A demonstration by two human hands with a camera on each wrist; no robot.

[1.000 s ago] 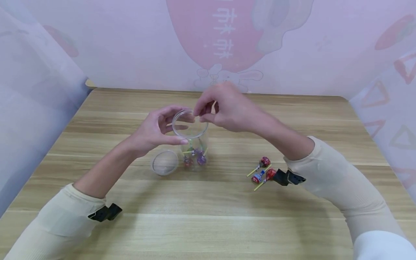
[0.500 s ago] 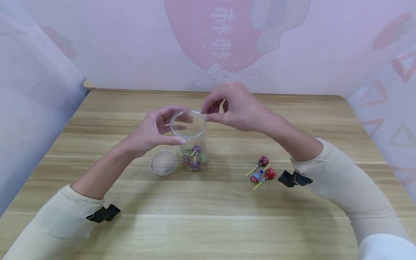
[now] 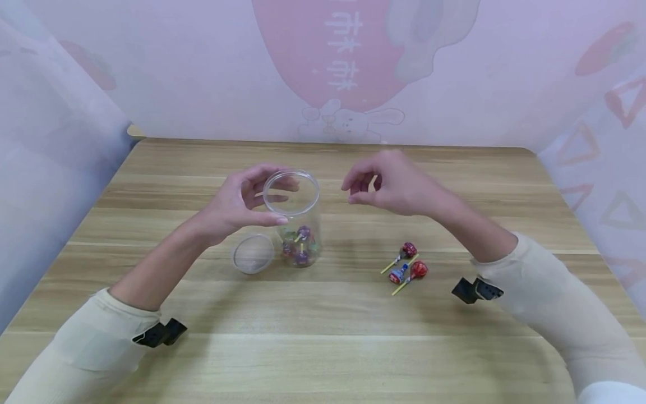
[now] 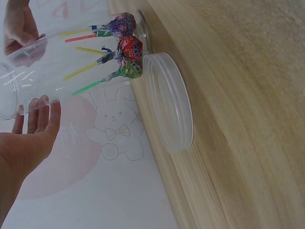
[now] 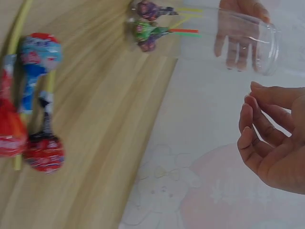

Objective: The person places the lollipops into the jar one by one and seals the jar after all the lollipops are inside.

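My left hand [image 3: 237, 202] grips clear jar [image 3: 298, 219], mid-desk, upright. My right hand [image 3: 391, 185] empty, fingers loosely curled, right of rim. Three loose lollipops [image 3: 406, 264] nearer right hand, toward near edge; sticks point near-left.

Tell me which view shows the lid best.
The left wrist view: the clear lid fills the middle of the frame, lying flat on the table beside the jar, rim plainly visible. The head view shows it small, left of the jar, near the left hand. The right wrist view does not show it.
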